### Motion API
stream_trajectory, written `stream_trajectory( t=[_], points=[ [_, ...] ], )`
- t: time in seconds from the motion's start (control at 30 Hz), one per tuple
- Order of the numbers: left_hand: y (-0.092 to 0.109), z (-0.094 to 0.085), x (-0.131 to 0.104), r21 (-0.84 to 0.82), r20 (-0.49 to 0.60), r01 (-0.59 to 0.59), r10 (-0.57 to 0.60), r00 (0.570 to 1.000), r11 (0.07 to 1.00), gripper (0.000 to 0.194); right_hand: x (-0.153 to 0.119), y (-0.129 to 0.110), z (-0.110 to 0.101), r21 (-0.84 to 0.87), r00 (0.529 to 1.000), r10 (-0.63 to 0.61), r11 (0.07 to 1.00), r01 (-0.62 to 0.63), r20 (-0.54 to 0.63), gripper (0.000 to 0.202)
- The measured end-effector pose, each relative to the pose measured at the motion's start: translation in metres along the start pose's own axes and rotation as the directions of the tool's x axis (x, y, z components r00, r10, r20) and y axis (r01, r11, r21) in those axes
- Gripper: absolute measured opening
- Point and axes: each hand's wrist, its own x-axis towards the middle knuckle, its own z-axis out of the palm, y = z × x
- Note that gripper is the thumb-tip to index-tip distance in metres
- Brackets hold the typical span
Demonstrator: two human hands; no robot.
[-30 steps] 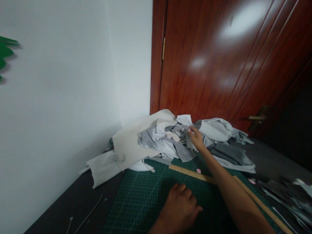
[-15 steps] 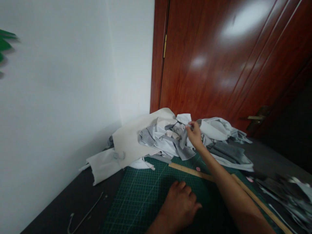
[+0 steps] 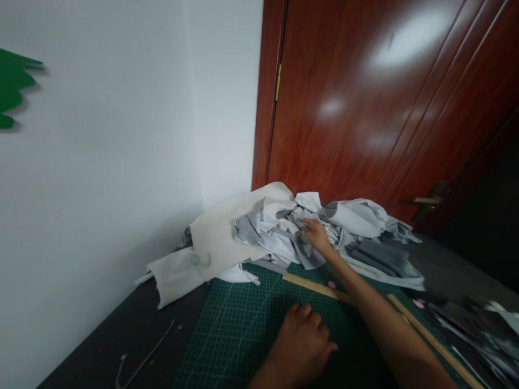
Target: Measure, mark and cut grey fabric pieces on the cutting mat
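Observation:
My right hand (image 3: 317, 234) reaches into a heap of grey and white fabric scraps (image 3: 279, 243), its fingers pinched together at the middle of the pile; what lies between them is too small to make out. Nearer to me, my left hand (image 3: 302, 340) rests on the green cutting mat (image 3: 227, 319) with its fingers curled; their tips are hidden under it. A wooden ruler (image 3: 314, 287) lies across the mat between the two hands, partly covered by my right forearm.
A second wooden ruler (image 3: 433, 337) lies at the right. Dark folded cloth (image 3: 379, 256) sits by the pile, more scraps (image 3: 478, 329) at the far right. A thin cord (image 3: 150, 354) is at the left. Behind stand a wall and a wooden door (image 3: 344, 108).
My right hand has moved left and slightly down into the pile; the grey strip it held up has dropped lower. My left hand stays on the mat. The view has shifted slightly.

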Motion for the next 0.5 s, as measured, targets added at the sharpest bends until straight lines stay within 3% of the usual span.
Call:
stream_trajectory(
  t=[0.1,0.17,0.23,0.27,0.4,0.5],
  points=[
    [0.001,-0.001,0.000,-0.004,0.010,-0.002,0.002,1.000,1.000,0.037,0.014,-0.008,-0.039,0.083,0.974,0.047,0.996,-0.029,-0.220,0.044],
    [0.001,-0.001,-0.001,-0.006,0.001,-0.005,0.005,1.000,1.000,0.037,0.018,-0.013,-0.069,0.333,0.866,0.110,0.940,0.068,-0.489,0.045],
    [0.002,0.000,-0.001,-0.009,-0.011,-0.003,0.003,1.000,1.000,0.037,0.016,-0.021,-0.096,0.385,0.798,0.113,0.910,0.157,-0.592,0.044],
    [0.002,0.001,-0.001,-0.013,-0.015,0.001,-0.001,1.000,1.000,0.037,0.014,-0.026,-0.107,0.346,0.791,0.086,0.924,0.164,-0.606,0.042],
    [0.002,0.004,-0.001,-0.025,-0.023,0.025,-0.025,0.999,0.999,0.038,-0.008,-0.055,-0.135,0.197,0.853,0.002,0.973,0.118,-0.521,0.034],
    [0.001,0.004,-0.001,-0.039,-0.030,0.043,-0.044,0.999,0.998,0.038,-0.030,-0.079,-0.150,0.170,0.812,-0.056,0.967,0.189,-0.581,0.032]
  ],
)
